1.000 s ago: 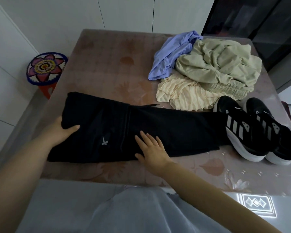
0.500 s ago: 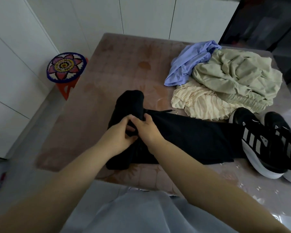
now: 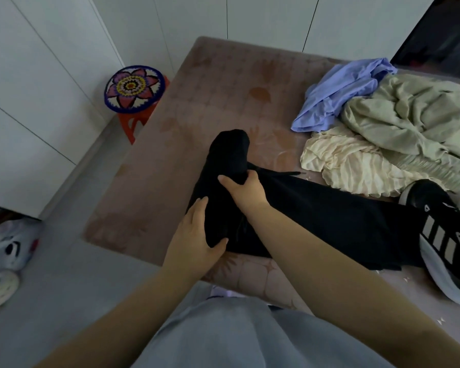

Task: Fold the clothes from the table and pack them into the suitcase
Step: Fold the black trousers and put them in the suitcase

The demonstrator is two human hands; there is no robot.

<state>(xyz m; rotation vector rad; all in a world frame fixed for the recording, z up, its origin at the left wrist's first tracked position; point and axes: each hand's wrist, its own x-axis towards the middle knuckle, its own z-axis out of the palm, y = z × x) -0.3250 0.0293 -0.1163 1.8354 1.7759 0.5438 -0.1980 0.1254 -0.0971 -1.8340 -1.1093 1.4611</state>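
1. Head view: my left hand (image 3: pixel 194 240) and right hand (image 3: pixel 243 189) both hold the trousers (image 3: pixel 329 221), fingers (image 3: pixel 225 179) curled round the bunched end. The trousers lie at the near edge of the counter (image 3: pixel 210 88), and the legs run right to touch a shoe (image 3: pixel 441 235).
2. I judge the fold is barely begun: one end is doubled over and the rest lies flat.
3. The blue top (image 3: pixel 337 94), green piece (image 3: pixel 409 123) and cream piece (image 3: pixel 351 160) are heaped unfolded at far right.
4. The suitcase is out of view, so I can't tell whether anything is packed.

I read this as a home, prob. a bedroom: white closet panels (image 3: pixel 64 75), crochet-topped stool (image 3: pixel 134 87), laundry heap (image 3: pixel 409 128) w/ sneakers (image 3: pixel 441 235) on floral table (image 3: pixel 223 88), slippers (image 3: pixel 8 248) on floor (image 3: pixel 64 274).
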